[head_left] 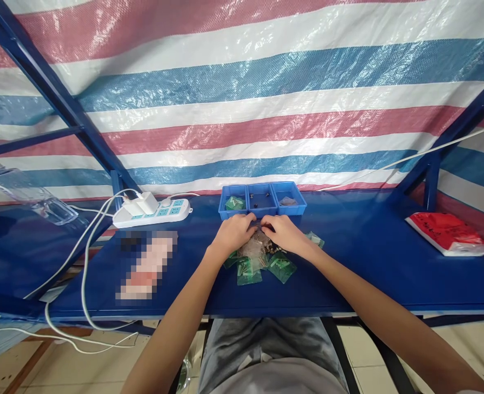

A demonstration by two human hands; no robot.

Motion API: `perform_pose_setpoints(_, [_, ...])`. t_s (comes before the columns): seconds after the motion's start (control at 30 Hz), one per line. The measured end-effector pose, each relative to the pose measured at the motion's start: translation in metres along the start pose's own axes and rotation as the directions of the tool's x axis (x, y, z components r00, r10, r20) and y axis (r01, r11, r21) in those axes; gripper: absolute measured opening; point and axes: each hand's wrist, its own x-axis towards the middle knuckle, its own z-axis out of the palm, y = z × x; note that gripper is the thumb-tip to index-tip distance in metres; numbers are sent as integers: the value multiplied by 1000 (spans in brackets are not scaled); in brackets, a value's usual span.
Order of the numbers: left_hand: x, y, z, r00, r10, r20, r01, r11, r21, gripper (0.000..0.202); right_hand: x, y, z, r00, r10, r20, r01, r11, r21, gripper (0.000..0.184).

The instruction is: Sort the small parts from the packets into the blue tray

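Observation:
My left hand (234, 236) and my right hand (285, 234) come together just in front of a blue three-compartment tray (261, 212). Fingers of both are curled at the upper edge of a clear plastic bag (253, 246), which they appear to grip; its contents are hard to make out. Under and around it lie small green-tinted zip bags (249, 273), one more green bag (283, 266) and loose small brownish parts (272, 249). In the tray, a green bag (235, 203) sits in the left compartment, a few tiny dark pieces in the middle, and a clear bag (287, 201) in the right.
A white power strip (155, 214) with plugs and cables stands left of the tray. Further left is a clear bottle (36, 194) on its side. A red-and-white packet (449, 234) lies at the right. Blue frame posts and a striped sheet (266, 120) bound the blue table (360, 262).

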Motion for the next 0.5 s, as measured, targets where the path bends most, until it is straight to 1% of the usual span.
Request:
perform_pose_setpoints(0.13, [0,1,0,1000,2,12,-1,999,-33,16,1,0,0,1000,-2,-13,2,998,59,19])
perform_pose_setpoints(0.2, [1,1,1,1000,10,-17,-11,997,-80,18,1,0,0,1000,1,-24,1,998,71,19])
perform_pose_setpoints(0.3, [2,0,1,996,27,-85,-44,977,-208,27,2,1,1,998,5,-62,-2,999,54,16])
perform_pose_setpoints(0.37, [3,0,0,993,34,-111,-68,947,-313,30,3,2,2,994,21,-108,-14,998,65,14])
perform_pose_setpoints(0.5, [4,5,-6,990,4,-142,-70,884,-462,27,3,0,0,978,109,-179,-73,978,196,16])
